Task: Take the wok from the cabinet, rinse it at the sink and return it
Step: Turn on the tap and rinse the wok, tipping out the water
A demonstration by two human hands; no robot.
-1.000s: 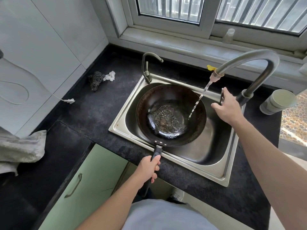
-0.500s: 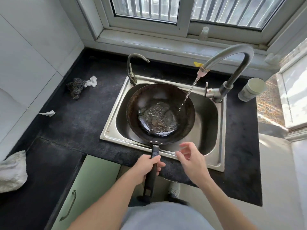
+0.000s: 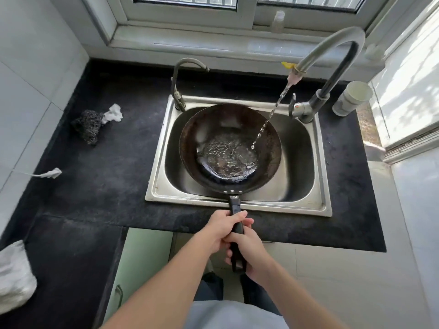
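Observation:
A dark round wok (image 3: pixel 190 143) sits in the steel sink (image 3: pixel 306 200), its black handle pointing toward me over the front rim. Water runs from the tall grey tap (image 3: pixel 332 46) into the wok's right side and pools in its bottom. My left hand (image 3: pixel 222 230) grips the handle near the sink's front edge. My right hand (image 3: pixel 249 251) grips the same handle just behind the left, closer to me. Part of the handle is hidden under both hands.
A second small tap (image 3: pixel 178 86) stands at the sink's back left corner. A steel scourer with a white scrap (image 3: pixel 91 123) lies on the black counter (image 3: pixel 107 174) at left. A white cup (image 3: pixel 351 97) stands right of the tap. A green cabinet door (image 3: pixel 140 260) is below.
My right hand left the tap lever, came down to the front and closed on the wok handle behind my left hand. Water keeps running and the pool in the wok has grown.

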